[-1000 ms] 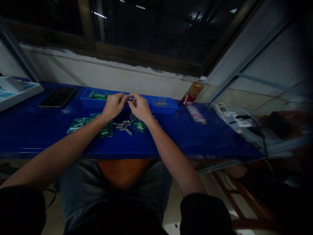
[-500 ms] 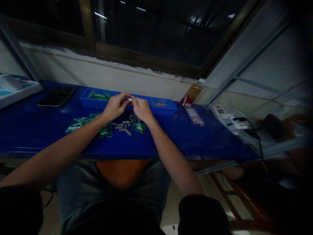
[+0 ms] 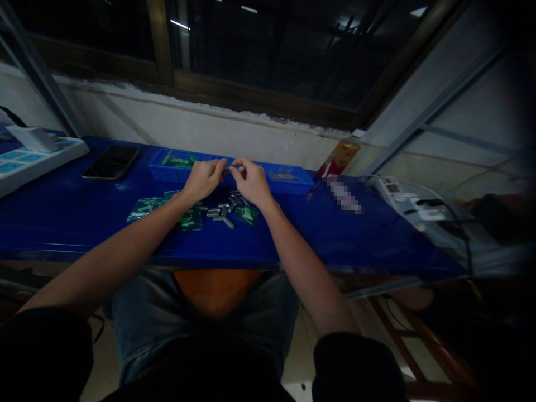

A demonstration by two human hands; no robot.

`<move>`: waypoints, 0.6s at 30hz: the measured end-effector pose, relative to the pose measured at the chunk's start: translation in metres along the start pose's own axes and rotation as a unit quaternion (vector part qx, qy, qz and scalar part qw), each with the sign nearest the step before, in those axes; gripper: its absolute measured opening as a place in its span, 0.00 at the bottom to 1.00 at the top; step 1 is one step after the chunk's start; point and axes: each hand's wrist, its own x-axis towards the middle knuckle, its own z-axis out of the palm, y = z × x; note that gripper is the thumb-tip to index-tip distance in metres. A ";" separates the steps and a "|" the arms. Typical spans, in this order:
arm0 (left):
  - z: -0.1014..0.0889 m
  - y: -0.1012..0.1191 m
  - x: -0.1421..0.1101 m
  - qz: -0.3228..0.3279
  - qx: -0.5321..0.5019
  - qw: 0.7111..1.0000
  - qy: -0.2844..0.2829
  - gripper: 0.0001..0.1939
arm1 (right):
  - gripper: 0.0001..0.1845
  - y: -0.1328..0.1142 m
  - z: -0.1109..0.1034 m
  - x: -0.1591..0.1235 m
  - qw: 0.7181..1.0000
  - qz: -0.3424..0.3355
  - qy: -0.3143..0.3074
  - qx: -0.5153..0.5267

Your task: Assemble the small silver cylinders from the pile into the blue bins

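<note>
Above the blue table, my left hand [image 3: 204, 180] and my right hand [image 3: 253, 182] meet with fingers pinched together. A small silvery piece [image 3: 226, 170] is held between their fingertips, mostly hidden by them, and its kind cannot be made out. Just below the hands lie several small metal cylinders [image 3: 220, 213] in a loose heap. Beside the heap is a small clear green bag [image 3: 247, 215]. More green bags [image 3: 144, 207] with pale pieces in them lie under and around my left forearm.
Behind my hands stands a long blue tray [image 3: 163, 173] with green pieces at its left end and thin clear pieces at its right. A phone [image 3: 110, 163] and a white power strip [image 3: 46, 156] lie left. A red-and-orange package [image 3: 340, 158] and another power strip [image 3: 406, 202] are right.
The view has shifted slightly, so everything sits a little further right. My fingers have turned around the small piece, which shows less now. My right hand's fingers are more curled.
</note>
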 end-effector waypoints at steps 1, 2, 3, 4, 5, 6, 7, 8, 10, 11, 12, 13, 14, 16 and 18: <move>-0.001 0.000 0.001 0.004 -0.004 1.000 -0.018 0.25 | 0.13 0.001 -0.001 0.001 1.000 0.004 0.013 -0.005; -0.002 0.000 0.001 0.013 -0.002 0.999 -0.045 0.25 | 0.15 0.003 -0.003 0.002 0.999 0.011 0.031 -0.012; -0.003 0.000 0.002 0.026 0.006 0.997 -0.078 0.23 | 0.16 0.006 -0.005 0.002 0.998 0.022 0.053 -0.021; -0.004 -0.001 0.002 0.041 0.019 0.993 -0.112 0.21 | 0.17 0.010 -0.007 0.003 0.996 0.037 0.074 -0.031; -0.004 -0.002 0.002 0.055 0.034 0.988 -0.143 0.19 | 0.17 0.014 -0.009 0.004 0.994 0.053 0.091 -0.041; -0.003 -0.003 0.002 0.071 0.048 0.982 -0.168 0.16 | 0.17 0.019 -0.011 0.004 0.991 0.070 0.104 -0.052; -0.002 -0.005 0.001 0.089 0.059 0.977 -0.185 0.14 | 0.16 0.024 -0.012 0.004 0.988 0.087 0.114 -0.062; 0.000 -0.007 0.000 0.109 0.067 0.972 -0.197 0.13 | 0.14 0.028 -0.012 0.004 0.985 0.105 0.120 -0.073; 0.003 -0.011 -0.002 0.147 0.078 0.961 -0.221 0.13 | 0.11 0.035 -0.011 0.003 0.978 0.138 0.123 -0.093; 0.005 -0.013 -0.002 0.162 0.084 0.955 -0.232 0.13 | 0.09 0.037 -0.010 0.003 0.976 0.152 0.121 -0.101; 0.007 -0.014 -0.003 0.171 0.090 0.950 -0.244 0.13 | 0.09 0.038 -0.009 0.003 0.974 0.162 0.117 -0.107; 0.007 -0.014 -0.004 0.176 0.095 0.946 -0.254 0.13 | 0.08 0.038 -0.008 0.002 0.974 0.167 0.112 -0.109; 0.008 -0.014 -0.004 0.177 0.096 0.943 -0.263 0.13 | 0.08 0.038 -0.007 0.002 0.974 0.168 0.107 -0.109; 0.007 -0.011 -0.004 0.178 0.093 0.940 -0.276 0.13 | 0.10 0.036 -0.006 0.002 0.975 0.168 0.103 -0.107; 0.007 -0.008 -0.003 0.176 0.082 0.937 -0.289 0.12 | 0.11 0.032 -0.006 0.002 0.975 0.165 0.105 -0.104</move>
